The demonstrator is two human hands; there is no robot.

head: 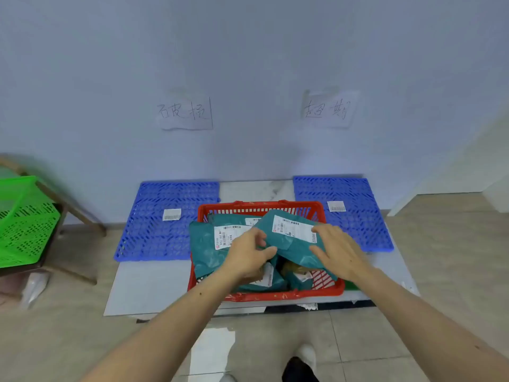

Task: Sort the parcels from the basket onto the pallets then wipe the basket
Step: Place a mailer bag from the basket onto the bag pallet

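Teal plastic mailer parcel [296, 245], lifted above the red plastic basket [286, 295], is pinched by left hand [248, 256] and right hand [337, 250], apparently so its label faces up for sorting.

the parcels [217, 244] hid most of the red basket [259, 206]. the label print [292, 227] was too small to read. the picture's left edge cut off the green basket [19, 221].
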